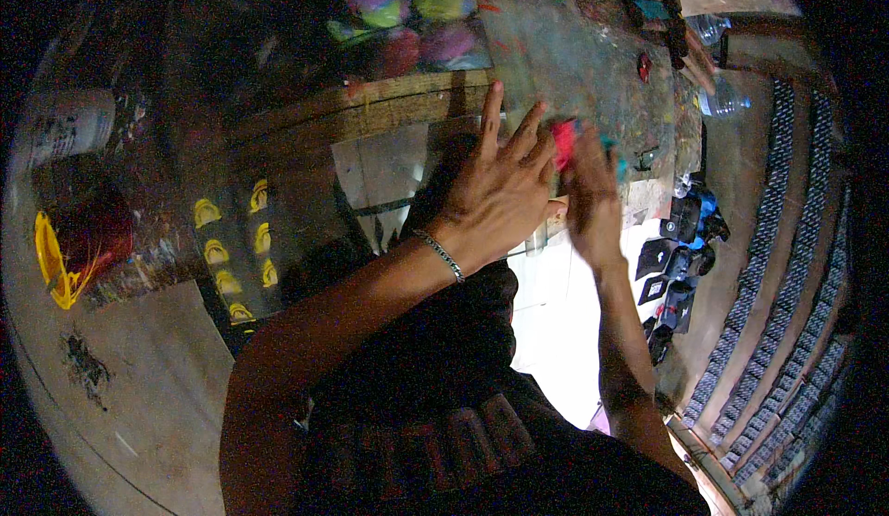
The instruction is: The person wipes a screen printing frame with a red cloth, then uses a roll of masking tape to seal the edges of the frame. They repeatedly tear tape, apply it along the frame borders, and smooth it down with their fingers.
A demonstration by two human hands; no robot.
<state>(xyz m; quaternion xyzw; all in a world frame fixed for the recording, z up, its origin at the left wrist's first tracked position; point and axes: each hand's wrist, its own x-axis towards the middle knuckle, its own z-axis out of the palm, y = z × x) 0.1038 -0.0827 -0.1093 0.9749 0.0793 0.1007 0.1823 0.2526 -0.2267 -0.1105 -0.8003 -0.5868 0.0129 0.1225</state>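
Plainly, both bare hands meet just above the middle of the frame, over the near part of a grey, paint-stained work surface [574,39]. The left hand [500,190], back upward and a chain bracelet [439,256] on its wrist, has its fingers spread wide, pointing toward the top of the frame. Close by on its right is the right hand [593,187], blurred, so whether its fingers hold anything I cannot tell. A small bright pink-red piece [562,142] shows between the two hands, right of centre in the upper half (its exact form is lost in the blur). A wooden plank [398,108] runs left of the fingertips; round, multicoloured bundles [378,2] sit at the upper centre, and a yellow-rimmed container [54,261] lies tipped at the left edge.
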